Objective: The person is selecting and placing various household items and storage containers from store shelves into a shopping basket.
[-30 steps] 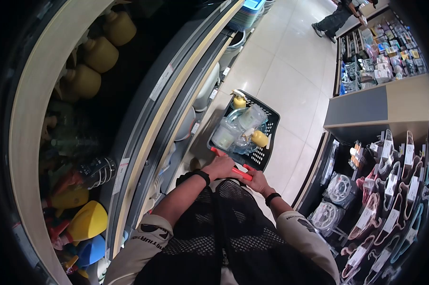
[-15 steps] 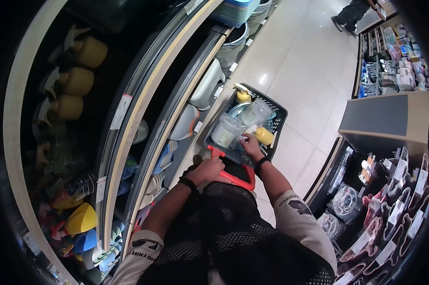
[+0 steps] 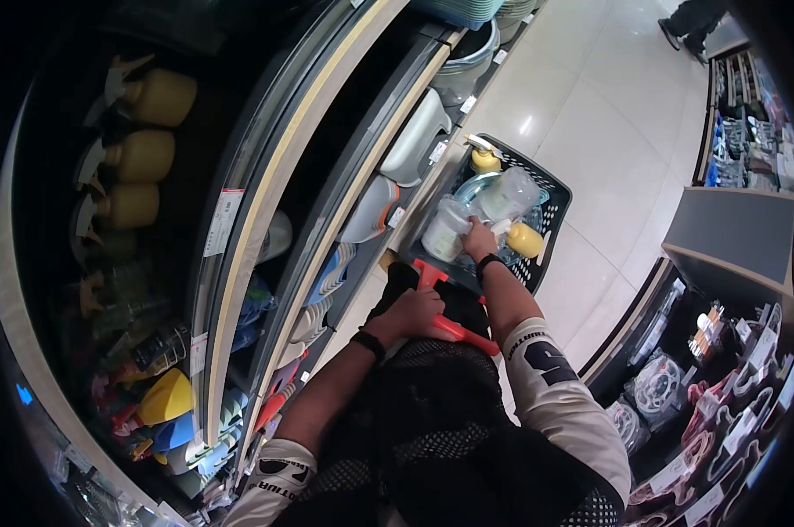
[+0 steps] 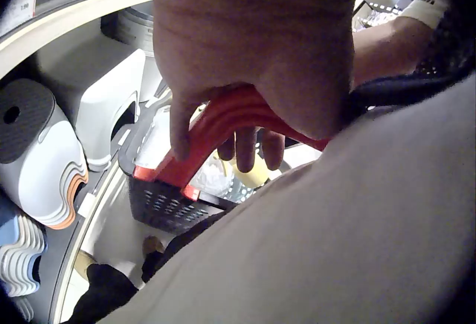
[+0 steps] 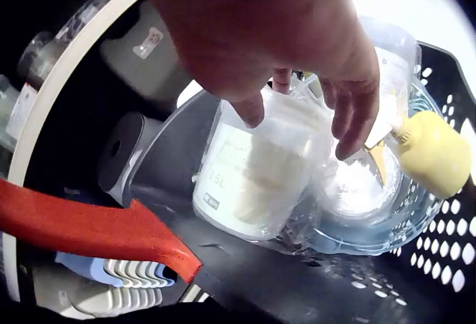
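My left hand [image 3: 415,314] grips the red handle [image 4: 230,108] of a black shopping basket [image 3: 551,259], with fingers wrapped over the bar. Inside the basket, my right hand [image 5: 290,49] holds the top of a clear plastic container [image 5: 256,168] in clear wrap, thumb on its near side and fingers curled down the far side. A second clear container [image 3: 511,195] lies beside it. Under them is a clear bluish basin [image 5: 357,242]. One yellow spray bottle [image 5: 435,153] lies just right of my right fingers; another yellow spray bottle [image 3: 485,158] is at the far corner.
Shelves on the left hold stools [image 3: 415,136], buckets [image 3: 463,75] and more yellow spray bottles [image 3: 142,158]. Hangers [image 3: 704,422] hang on a rack at right. A tiled aisle [image 3: 581,132] runs ahead, where a person's legs [image 3: 691,26] show at the far end.
My right hand has left the red handle and reached forward into the basket, onto the clear container. My left hand stays on the handle. The person ahead has shifted right in view.
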Action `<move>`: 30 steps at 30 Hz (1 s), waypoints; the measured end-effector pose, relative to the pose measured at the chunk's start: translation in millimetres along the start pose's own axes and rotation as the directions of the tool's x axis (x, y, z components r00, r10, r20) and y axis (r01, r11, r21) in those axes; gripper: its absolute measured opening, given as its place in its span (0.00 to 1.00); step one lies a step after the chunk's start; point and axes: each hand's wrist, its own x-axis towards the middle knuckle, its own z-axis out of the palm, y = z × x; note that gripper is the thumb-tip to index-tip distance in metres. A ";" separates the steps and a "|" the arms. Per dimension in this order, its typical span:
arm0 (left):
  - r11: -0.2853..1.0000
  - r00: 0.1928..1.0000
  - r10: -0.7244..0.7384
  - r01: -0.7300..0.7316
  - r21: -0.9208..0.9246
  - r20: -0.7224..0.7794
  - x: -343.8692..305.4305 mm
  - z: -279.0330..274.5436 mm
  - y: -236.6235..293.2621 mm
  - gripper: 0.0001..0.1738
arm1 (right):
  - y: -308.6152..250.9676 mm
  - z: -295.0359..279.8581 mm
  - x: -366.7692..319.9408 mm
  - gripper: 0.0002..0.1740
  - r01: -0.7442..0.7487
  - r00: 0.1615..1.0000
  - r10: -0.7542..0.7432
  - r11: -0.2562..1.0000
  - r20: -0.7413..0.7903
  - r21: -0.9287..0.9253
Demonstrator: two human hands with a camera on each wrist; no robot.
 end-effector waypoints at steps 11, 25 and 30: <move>0.999 0.999 -0.035 0.035 0.007 -0.010 1.2 -5.5 0.5 0.33 | -2.5 -5.6 13.2 0.25 0.263 0.959 -0.274 0.956 -0.077 -0.129; 0.994 0.997 -0.076 0.076 -0.074 0.005 6.0 -13.4 6.0 0.34 | -4.8 -44.2 -27.3 0.25 0.467 0.848 -0.451 0.884 -0.280 -0.012; 0.958 0.970 -0.133 0.072 -0.279 -0.206 2.7 -15.1 7.6 0.28 | 8.9 -65.5 -51.9 0.24 0.337 0.882 -0.189 0.893 -0.431 0.298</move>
